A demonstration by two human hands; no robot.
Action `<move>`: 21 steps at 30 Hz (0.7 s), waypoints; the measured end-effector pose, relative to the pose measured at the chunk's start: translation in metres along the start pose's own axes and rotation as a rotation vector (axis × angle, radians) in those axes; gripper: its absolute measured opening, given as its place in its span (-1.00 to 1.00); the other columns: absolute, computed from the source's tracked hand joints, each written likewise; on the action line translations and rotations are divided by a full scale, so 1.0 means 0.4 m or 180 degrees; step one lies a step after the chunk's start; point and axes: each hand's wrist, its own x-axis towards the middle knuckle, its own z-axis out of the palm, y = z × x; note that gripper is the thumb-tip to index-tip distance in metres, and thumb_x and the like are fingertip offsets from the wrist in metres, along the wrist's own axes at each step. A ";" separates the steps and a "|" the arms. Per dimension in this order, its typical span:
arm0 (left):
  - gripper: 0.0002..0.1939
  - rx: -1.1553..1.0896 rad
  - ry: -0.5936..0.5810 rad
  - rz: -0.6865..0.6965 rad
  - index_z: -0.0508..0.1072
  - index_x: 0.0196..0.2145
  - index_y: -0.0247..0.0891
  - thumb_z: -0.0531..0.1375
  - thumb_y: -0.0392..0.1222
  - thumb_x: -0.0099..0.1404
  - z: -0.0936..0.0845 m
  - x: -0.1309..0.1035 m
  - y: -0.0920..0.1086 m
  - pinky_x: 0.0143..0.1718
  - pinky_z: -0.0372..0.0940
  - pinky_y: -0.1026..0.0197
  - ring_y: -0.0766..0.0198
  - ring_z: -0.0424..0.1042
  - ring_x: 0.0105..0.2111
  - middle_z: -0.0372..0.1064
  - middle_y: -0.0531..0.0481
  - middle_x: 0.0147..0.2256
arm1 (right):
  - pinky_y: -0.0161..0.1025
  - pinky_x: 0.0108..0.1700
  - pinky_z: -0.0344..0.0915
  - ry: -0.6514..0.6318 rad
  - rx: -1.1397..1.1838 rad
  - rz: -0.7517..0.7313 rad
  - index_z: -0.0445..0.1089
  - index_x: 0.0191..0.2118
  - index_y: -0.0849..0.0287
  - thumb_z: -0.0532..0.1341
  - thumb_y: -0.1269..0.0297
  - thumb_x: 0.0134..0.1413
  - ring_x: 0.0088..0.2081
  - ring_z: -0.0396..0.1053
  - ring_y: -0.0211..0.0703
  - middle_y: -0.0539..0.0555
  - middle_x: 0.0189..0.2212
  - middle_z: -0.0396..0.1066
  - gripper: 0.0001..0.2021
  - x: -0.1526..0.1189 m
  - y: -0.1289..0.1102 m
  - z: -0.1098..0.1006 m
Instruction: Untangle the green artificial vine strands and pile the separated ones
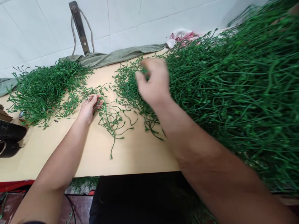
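Observation:
My left hand (90, 107) is closed, pinching a few green artificial plant stems (109, 119) with small branched tips. The loose ends of these thin stems curl over the tabletop. My right hand (154, 81), blurred by motion, is over the near end of a large heap of the same stems (221, 84). Its thumb and forefinger are apart, with nothing visible between them; the other fingers are hidden. To the left of my left hand lies a smaller pile of stems (49, 90), with a few strands trailing between the two heaps.
Along the back of the tan tabletop (130, 158) runs a grey-green cloth (121, 56), with a pink and white cloth (182, 37) farther right. A metal bracket (79, 28) stands against the tiled wall. Black cylindrical objects (11, 130) sit at the left edge.

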 end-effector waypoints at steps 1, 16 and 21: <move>-0.84 -0.0009 -0.0017 0.0001 0.35 -0.43 -0.30 0.17 -0.15 0.19 0.000 0.000 0.001 -0.56 0.16 0.44 0.49 0.31 -0.58 0.31 0.09 -0.59 | -0.04 -0.06 0.18 -0.0173 0.0020 0.0090 0.37 -0.13 0.24 -0.04 0.19 0.20 -0.05 0.25 0.01 0.26 -0.16 0.34 -0.68 -0.010 -0.039 0.022; -0.81 -0.0613 0.0530 -0.0203 0.20 -0.47 -0.27 0.03 -0.24 0.31 -0.003 0.002 0.027 -0.53 0.18 0.43 0.53 0.21 -0.64 0.19 0.15 -0.64 | -0.25 -0.19 0.15 -0.1246 0.0910 -0.0135 0.27 -0.54 0.19 0.03 0.37 0.10 -0.31 0.22 -0.19 0.08 -0.45 0.27 -0.77 -0.077 -0.165 0.124; -0.69 -0.0556 0.0303 -0.0033 0.19 -0.54 -0.26 0.04 -0.08 0.31 -0.009 0.001 0.035 -0.62 0.08 0.41 0.51 0.01 -0.71 -0.08 0.18 -0.71 | -0.18 -0.04 0.15 -0.0789 0.1266 -0.0195 0.35 -0.49 0.20 0.02 0.37 0.12 -0.16 0.23 -0.15 0.12 -0.31 0.29 -0.76 -0.083 -0.171 0.124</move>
